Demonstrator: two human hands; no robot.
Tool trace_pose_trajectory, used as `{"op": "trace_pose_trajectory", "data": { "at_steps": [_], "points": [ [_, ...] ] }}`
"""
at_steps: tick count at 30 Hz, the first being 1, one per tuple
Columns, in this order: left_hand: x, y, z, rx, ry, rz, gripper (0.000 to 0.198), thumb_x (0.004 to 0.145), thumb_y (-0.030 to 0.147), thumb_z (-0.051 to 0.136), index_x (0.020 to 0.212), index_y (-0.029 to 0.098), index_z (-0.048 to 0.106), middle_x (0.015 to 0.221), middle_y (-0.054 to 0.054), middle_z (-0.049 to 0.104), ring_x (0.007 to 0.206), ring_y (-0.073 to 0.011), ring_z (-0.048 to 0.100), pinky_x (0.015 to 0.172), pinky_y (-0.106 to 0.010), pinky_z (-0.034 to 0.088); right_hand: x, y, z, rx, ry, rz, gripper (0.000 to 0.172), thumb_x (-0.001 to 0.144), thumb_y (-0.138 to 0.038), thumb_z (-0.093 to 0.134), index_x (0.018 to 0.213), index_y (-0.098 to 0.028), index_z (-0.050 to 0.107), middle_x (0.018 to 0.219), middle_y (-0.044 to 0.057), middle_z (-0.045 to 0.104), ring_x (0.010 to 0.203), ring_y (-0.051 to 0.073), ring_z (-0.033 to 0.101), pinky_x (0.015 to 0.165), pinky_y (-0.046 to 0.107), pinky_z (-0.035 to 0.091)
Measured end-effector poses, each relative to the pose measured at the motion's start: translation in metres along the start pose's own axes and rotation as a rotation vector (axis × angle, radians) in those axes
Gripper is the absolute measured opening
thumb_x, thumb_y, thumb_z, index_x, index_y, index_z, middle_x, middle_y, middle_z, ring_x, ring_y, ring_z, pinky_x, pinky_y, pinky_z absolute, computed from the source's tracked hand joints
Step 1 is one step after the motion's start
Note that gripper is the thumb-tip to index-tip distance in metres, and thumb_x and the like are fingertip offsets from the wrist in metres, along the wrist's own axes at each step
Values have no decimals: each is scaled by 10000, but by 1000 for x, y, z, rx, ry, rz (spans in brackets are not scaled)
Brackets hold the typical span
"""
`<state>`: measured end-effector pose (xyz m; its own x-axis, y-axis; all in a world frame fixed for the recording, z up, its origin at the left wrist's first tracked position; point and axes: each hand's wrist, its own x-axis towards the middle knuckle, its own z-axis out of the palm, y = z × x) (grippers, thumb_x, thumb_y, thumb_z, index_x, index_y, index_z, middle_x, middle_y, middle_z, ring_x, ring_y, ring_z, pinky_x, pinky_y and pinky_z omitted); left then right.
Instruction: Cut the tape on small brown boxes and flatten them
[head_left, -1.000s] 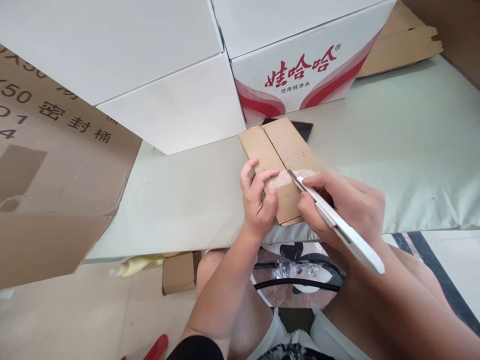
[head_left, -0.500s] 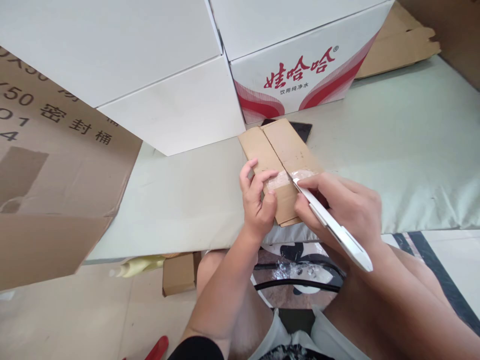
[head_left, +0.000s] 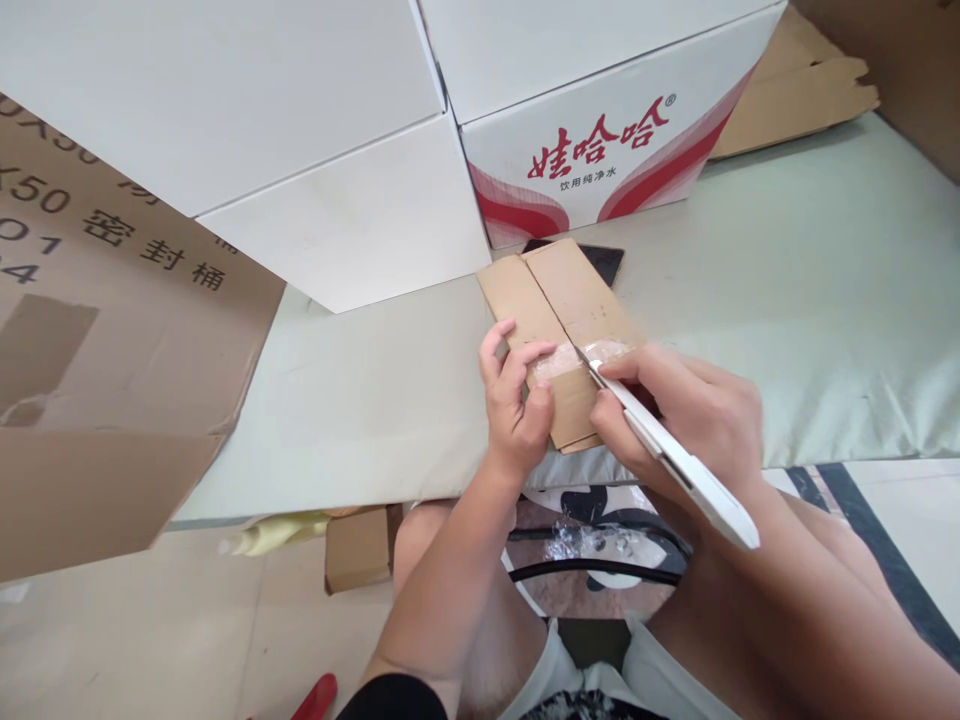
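A small flat cardboard box [head_left: 592,300] lies on the cloth-covered surface, with a lengthwise seam and clear tape [head_left: 559,360] across its top. At its left side, my left hand [head_left: 517,395] grips the box, with bent fingers and the thumb resting on the top. My right hand [head_left: 686,410] is closed around a white utility knife [head_left: 675,455]. The knife's dark blade shows at the seam, where it meets the tape. Part of the box's right edge is hidden behind my right hand.
White cartons [head_left: 360,215] are stacked behind, one with red lettering. A dark phone [head_left: 606,263] lies partly under the small box. A large brown carton [head_left: 112,330] stands at left, and flattened cardboard [head_left: 802,95] lies at back right. A smaller carton [head_left: 358,550] sits on the floor.
The knife has shifted slightly and turned a little in my right hand, so its blade now shows at the seam. My left hand and the box have stayed in place.
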<state>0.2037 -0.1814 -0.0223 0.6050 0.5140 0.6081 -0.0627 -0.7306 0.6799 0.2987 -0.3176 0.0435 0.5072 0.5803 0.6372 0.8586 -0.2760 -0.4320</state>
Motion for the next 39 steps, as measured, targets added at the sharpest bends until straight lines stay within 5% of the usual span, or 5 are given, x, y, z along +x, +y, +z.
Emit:
{"op": "trace_pose_trajectory", "data": {
  "at_steps": [39],
  "points": [
    [0, 0, -2, 33, -17, -29, 458, 1038, 572, 376, 1179, 236, 652, 1410, -138, 509, 1448, -341, 450, 1157, -560, 414, -2, 3, -6, 153, -48, 53, 112, 696, -121, 541, 705, -233, 548, 541, -48, 517, 479, 111, 449, 482, 249, 373]
  ]
}}
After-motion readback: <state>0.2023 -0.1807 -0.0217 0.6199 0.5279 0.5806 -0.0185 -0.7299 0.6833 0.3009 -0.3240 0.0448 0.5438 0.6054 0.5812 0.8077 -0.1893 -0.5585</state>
